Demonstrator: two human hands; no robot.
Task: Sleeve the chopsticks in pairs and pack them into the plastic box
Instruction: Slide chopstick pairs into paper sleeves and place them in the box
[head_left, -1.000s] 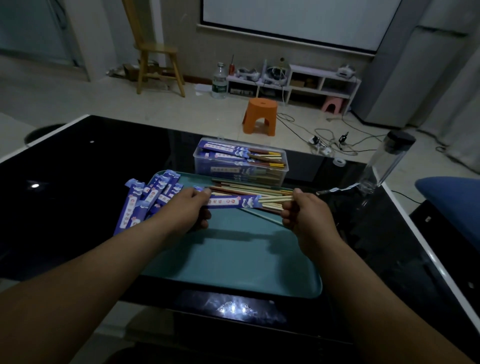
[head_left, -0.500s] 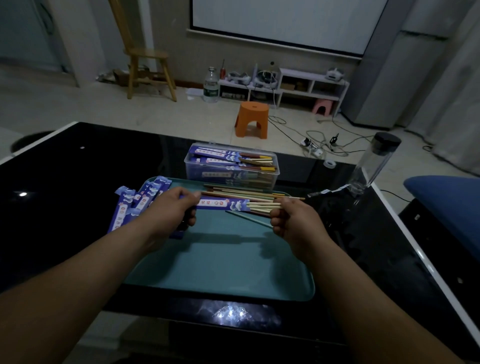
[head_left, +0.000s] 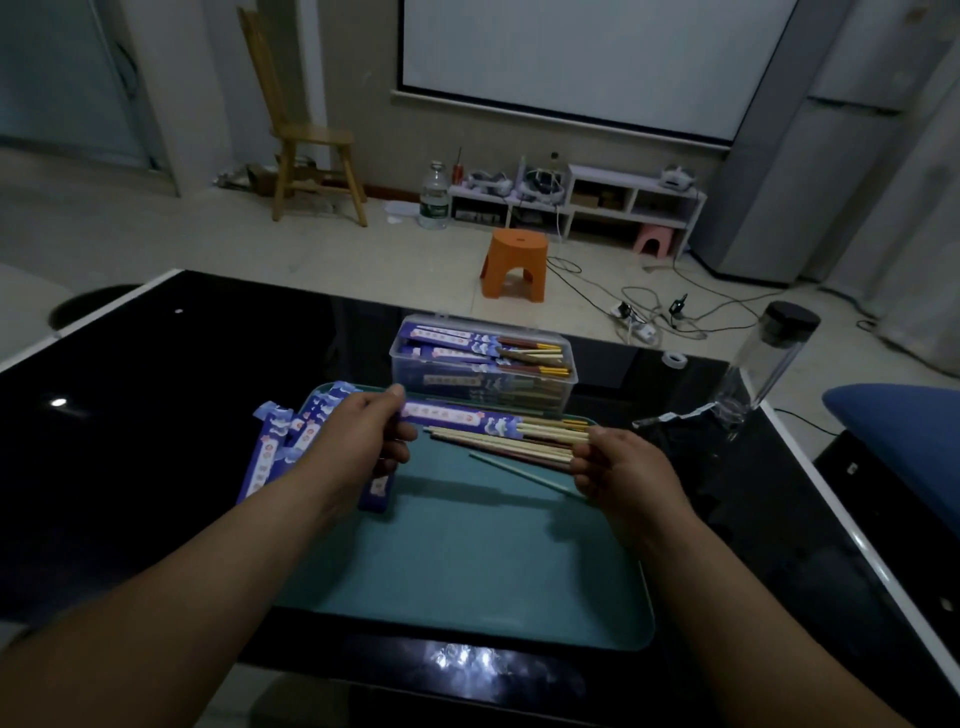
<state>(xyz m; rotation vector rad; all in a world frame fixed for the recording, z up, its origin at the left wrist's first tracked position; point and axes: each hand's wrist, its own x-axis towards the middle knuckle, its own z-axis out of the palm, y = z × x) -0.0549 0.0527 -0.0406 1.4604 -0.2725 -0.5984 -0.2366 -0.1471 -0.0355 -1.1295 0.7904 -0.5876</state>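
Dim room. A white projection screen hangs at upper middle on the back wall; below it a low white shelf stands on the pale floor. A wooden chair stands at upper left, an orange stool at centre, a pink stool beside the shelf. Cables trail over the floor at right. The glossy black worktop reflects a light spot at left.

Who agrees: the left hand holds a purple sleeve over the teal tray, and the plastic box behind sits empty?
Not empty: the head view shows the plastic box already holding sleeved chopsticks. The left hand does hold a purple sleeve over the teal tray.
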